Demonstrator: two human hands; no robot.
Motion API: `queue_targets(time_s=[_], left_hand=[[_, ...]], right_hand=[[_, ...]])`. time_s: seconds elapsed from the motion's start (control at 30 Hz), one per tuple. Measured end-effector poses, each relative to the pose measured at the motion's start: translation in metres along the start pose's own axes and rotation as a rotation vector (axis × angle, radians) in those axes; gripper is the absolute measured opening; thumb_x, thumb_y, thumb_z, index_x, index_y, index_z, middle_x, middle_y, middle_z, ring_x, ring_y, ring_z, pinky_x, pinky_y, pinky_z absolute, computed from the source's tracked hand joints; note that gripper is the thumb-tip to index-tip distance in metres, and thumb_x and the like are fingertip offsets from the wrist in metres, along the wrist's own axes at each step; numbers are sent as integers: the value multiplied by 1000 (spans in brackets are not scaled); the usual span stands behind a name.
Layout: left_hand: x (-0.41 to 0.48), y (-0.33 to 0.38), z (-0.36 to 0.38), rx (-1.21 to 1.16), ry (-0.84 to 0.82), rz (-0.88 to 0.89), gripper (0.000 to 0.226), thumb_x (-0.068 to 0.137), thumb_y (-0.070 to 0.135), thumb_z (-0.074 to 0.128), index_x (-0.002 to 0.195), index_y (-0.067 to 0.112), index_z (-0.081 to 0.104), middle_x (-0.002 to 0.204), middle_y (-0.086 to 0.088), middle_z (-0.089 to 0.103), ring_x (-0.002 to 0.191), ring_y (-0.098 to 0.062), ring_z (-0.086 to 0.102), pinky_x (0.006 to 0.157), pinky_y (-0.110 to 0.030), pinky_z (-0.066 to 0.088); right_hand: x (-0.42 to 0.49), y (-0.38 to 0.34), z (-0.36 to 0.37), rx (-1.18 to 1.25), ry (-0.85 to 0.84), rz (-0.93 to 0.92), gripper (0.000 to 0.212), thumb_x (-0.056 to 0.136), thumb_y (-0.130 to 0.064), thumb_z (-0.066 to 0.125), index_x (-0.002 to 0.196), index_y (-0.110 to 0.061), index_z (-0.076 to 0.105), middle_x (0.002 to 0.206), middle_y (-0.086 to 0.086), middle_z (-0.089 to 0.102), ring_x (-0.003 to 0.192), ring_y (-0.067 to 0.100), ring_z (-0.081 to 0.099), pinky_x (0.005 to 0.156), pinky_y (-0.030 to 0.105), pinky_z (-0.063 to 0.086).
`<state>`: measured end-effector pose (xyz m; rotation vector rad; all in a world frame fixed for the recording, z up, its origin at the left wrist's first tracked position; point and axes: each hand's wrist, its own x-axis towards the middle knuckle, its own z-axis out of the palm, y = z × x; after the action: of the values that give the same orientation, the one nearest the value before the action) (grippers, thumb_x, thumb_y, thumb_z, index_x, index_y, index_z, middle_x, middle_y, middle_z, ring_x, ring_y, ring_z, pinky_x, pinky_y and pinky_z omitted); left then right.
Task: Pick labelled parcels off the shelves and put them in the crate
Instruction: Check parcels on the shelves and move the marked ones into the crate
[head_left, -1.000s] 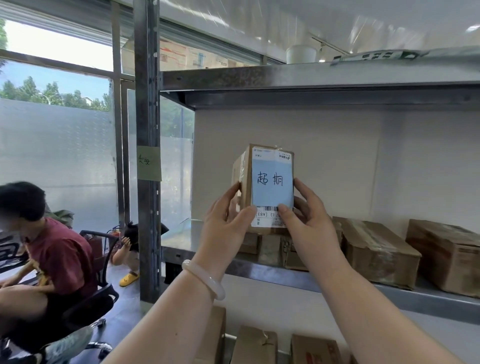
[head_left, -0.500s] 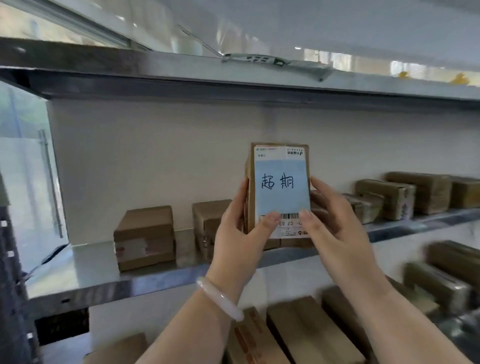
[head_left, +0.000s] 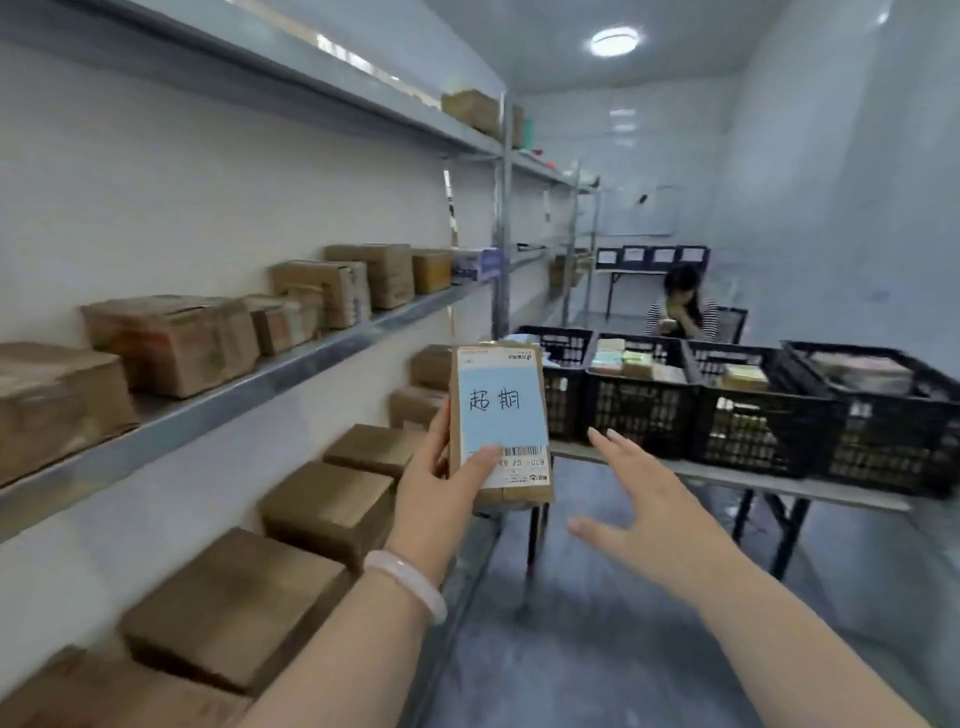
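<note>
My left hand (head_left: 441, 499) grips a small cardboard parcel (head_left: 498, 415) upright in front of me, thumb across its lower face. A blue label with handwritten characters and a barcode strip covers its front. My right hand (head_left: 644, 509) hovers beside the parcel with fingers spread, touching nothing. Behind the parcel, several black plastic crates (head_left: 639, 405) stand in a row on a folding table, each holding parcels. Brown parcels (head_left: 171, 343) line the metal shelves (head_left: 218, 400) on my left.
A person sits behind the crates at the far end (head_left: 680, 306). The table's (head_left: 727, 480) legs stand on a grey floor to my right. More boxes (head_left: 327, 506) fill the lower shelf beside my left arm. A white wall runs along the right.
My view has swung right from the shelf toward the crates. My right hand has let go of the parcel and opened; my left hand alone holds it now.
</note>
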<state>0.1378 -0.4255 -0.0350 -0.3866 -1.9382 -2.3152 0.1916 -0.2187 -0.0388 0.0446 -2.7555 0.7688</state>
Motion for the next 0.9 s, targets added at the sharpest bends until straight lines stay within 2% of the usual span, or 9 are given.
queue_targets(time_s=[0.17, 0.27, 0.33, 0.43, 0.57, 0.7, 0.9], left_hand=[[25, -29, 112, -81, -270, -55, 66, 88, 14, 71, 142, 40, 44, 123, 8, 68, 106, -12, 68, 86, -32, 59], [32, -44, 178, -110, -413, -93, 68, 88, 16, 71, 145, 39, 43, 125, 8, 67, 111, -14, 66, 94, -39, 56], [36, -53, 217, -132, -477, -118, 68, 88, 16, 71, 145, 39, 42, 125, 8, 67, 111, -15, 66, 94, -40, 56], [40, -64, 273, -143, -585, -132, 67, 88, 18, 71, 144, 42, 42, 125, 9, 67, 111, -15, 66, 89, -37, 58], [41, -80, 344, -204, -699, -214, 65, 89, 13, 68, 143, 38, 44, 117, 6, 70, 99, -11, 71, 74, -27, 59], [41, -101, 410, -219, -840, -297, 66, 89, 12, 69, 145, 36, 43, 120, 2, 69, 100, -12, 71, 74, -27, 59], [43, -130, 500, -231, -1118, -371, 63, 91, 13, 67, 143, 37, 42, 116, 9, 68, 94, -8, 71, 67, -20, 57]], right_hand=[[-29, 75, -59, -265, 115, 197, 100, 77, -74, 56, 153, -41, 0, 162, -14, 1, 149, 8, -2, 121, 40, 9], [-43, 117, -92, -333, 173, 288, 104, 74, -77, 56, 153, -41, -2, 163, -12, 0, 149, 9, -3, 122, 40, 7], [-52, 141, -110, -359, 210, 337, 106, 72, -79, 56, 153, -42, -3, 163, -12, 0, 149, 9, -3, 121, 41, 6], [-63, 173, -131, -375, 248, 412, 107, 72, -81, 53, 153, -41, -3, 162, -12, 0, 149, 9, -2, 122, 42, 6], [-78, 214, -155, -397, 282, 540, 107, 72, -81, 53, 153, -40, -4, 163, -11, 0, 149, 10, -1, 122, 42, 10], [-96, 248, -172, -402, 304, 695, 109, 72, -81, 53, 153, -40, -6, 162, -11, 1, 149, 11, 2, 121, 36, 10], [-116, 290, -190, -447, 404, 986, 107, 73, -78, 55, 152, -41, -7, 163, -11, -2, 149, 10, -1, 122, 39, 7]])
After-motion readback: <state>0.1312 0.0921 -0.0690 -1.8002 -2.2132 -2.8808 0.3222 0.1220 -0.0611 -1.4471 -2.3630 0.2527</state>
